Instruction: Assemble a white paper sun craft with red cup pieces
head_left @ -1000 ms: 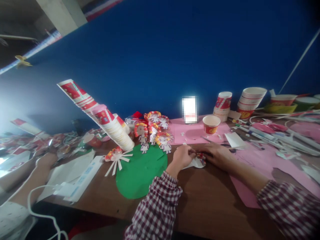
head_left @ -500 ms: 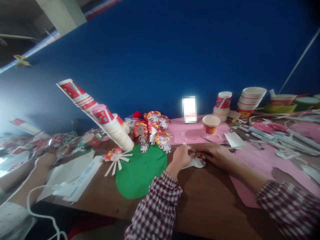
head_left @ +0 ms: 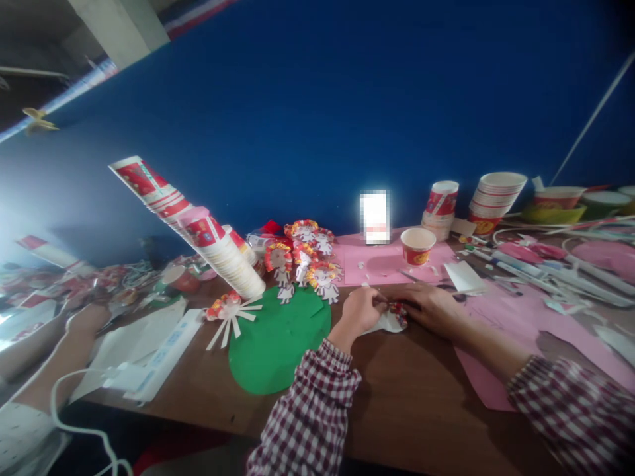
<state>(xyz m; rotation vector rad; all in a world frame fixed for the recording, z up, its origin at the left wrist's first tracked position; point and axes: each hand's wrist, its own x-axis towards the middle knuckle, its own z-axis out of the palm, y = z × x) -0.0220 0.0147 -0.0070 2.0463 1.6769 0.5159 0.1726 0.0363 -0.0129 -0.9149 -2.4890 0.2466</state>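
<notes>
My left hand is closed on a small white paper piece on the brown table, its thumb and finger pinched together. My right hand lies against the same piece from the right, fingers bent over its red and yellow decorated part. The fingertips of both hands nearly meet; what lies between them is hidden. Something thin and grey, like a scissor blade, lies just beyond my right hand. Left of my left hand are a green paper shape and several paper figures with red-yellow rims.
A paper cup stands on pink paper behind my hands. Tall leaning cup stack at left, more cups at back right. Pens and pink sheets lie right. At far left, another person's hands beside a white power strip.
The view has shifted very slightly. Both my hands keep nearly the same pose around the paper piece. The other person's hands at the far left have moved slightly.
</notes>
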